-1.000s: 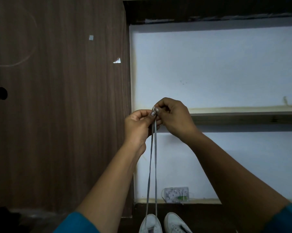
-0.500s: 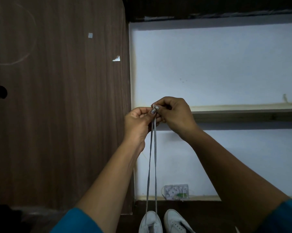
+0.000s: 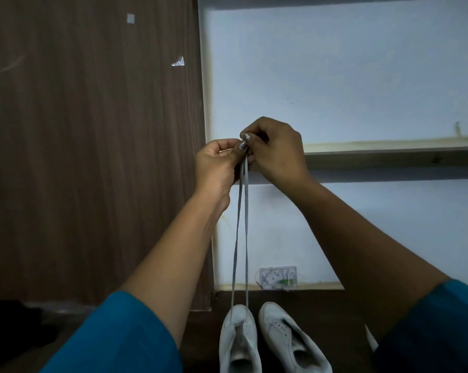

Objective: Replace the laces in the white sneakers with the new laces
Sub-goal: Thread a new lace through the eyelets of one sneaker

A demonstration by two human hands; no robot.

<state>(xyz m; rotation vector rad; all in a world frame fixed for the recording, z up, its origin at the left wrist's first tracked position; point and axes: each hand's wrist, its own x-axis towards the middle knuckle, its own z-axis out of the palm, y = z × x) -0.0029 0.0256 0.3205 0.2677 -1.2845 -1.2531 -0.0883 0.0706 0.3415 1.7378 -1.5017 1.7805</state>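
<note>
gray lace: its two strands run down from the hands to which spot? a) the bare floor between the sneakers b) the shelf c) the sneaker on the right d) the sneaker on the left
d: both strands of the gray lace, pinched together by the left hand and right hand, drop to the front eyelets of the left sneaker; none reaches the right sneaker.

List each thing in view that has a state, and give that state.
lace, two strands stretched taut from left sneaker up to the hands.
left hand, raised, pinching a lace end.
right hand, pinching the other end beside it.
left sneaker, laced at its toe end only.
right sneaker, unlaced, eyelets empty.
</note>
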